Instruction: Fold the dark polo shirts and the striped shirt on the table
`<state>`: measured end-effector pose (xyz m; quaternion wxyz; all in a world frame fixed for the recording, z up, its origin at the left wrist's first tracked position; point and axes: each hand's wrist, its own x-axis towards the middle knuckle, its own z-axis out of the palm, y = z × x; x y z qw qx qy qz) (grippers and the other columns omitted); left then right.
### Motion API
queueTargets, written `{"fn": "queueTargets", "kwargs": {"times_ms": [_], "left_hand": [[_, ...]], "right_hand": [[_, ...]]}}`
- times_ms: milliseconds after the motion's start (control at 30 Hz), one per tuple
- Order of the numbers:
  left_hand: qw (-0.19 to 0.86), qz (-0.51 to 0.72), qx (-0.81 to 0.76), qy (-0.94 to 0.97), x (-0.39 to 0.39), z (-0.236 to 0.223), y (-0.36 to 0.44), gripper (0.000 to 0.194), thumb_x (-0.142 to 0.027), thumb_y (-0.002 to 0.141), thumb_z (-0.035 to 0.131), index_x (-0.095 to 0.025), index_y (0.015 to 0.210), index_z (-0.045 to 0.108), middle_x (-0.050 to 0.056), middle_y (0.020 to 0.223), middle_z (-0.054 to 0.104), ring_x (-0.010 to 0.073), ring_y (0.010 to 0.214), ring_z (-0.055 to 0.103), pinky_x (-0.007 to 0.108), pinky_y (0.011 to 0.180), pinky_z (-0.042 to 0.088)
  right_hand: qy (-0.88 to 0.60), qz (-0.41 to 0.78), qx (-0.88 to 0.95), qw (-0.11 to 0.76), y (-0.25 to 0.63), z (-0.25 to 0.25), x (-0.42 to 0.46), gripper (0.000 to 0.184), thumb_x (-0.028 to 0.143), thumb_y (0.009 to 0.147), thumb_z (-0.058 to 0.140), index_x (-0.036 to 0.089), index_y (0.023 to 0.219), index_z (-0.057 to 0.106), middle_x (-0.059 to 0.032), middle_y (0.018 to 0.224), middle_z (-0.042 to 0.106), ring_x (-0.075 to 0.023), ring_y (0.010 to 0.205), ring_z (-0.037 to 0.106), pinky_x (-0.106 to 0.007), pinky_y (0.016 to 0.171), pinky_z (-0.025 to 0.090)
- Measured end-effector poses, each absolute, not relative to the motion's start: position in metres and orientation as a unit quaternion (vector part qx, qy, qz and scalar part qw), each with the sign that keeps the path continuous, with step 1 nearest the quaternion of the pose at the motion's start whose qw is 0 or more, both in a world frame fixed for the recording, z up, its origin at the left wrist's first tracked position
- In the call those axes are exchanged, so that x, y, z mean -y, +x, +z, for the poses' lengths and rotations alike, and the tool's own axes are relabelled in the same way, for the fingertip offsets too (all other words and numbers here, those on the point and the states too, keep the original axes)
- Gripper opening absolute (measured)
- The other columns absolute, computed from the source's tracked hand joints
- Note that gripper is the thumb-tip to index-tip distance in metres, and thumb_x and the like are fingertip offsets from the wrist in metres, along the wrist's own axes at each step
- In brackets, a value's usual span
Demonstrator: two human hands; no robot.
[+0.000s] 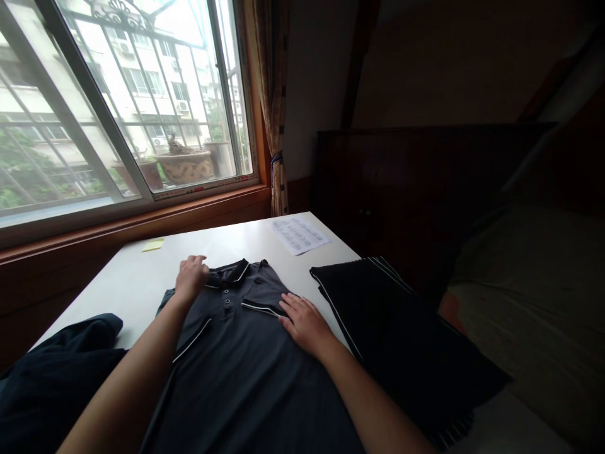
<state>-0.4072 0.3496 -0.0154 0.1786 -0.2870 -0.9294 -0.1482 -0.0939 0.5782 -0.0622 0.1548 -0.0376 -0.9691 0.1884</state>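
Note:
A dark grey polo shirt (246, 378) lies front up on the white table (241, 239). Its black collar (231, 274) has a white edge line and points away from me, with a short button placket below. Both short sleeves, edged in white, are turned in over the front. At the shoulder left of the collar is my left hand (191, 277), its fingers bent and a little apart; whether they touch the cloth is unclear. My right hand (305, 321) rests flat with fingers spread on the right sleeve (265, 306).
A folded black garment (397, 334) with white stripes lies at the right. Dark bunched cloth (66, 359) sits at the left. Printed paper (300, 233) and a yellow note (153, 244) lie toward the far edge. A window (142, 94) and tied curtain (278, 126) stand beyond.

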Motion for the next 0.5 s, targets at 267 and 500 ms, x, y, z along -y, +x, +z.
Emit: {"fn": "queueTargets", "kwargs": {"times_ms": [267,500], "left_hand": [[0.074,-0.157,0.948,-0.266,-0.262,-0.042,-0.439,0.036,-0.039,0.08,0.058,-0.018,0.103,0.073,0.011,0.094,0.072,0.0283,0.09,0.067,0.04,0.091,0.05],[0.104,-0.239,0.924,-0.281,-0.26,-0.05,-0.429,0.026,-0.032,0.079,0.054,-0.021,0.094,0.073,0.007,0.091,0.065,0.0248,0.09,0.064,0.036,0.09,0.05]], "right_hand": [[-0.102,0.157,0.967,0.175,-0.111,-0.043,-0.564,0.028,0.032,0.1,0.048,0.023,0.112,0.071,-0.0083,0.126,0.069,-0.0214,0.119,0.059,-0.037,0.103,0.036],[-0.195,0.202,0.949,0.144,-0.178,-0.011,-0.575,0.035,0.035,0.102,0.04,0.021,0.095,0.072,-0.0096,0.106,0.074,-0.0208,0.102,0.065,-0.029,0.088,0.039]]}}
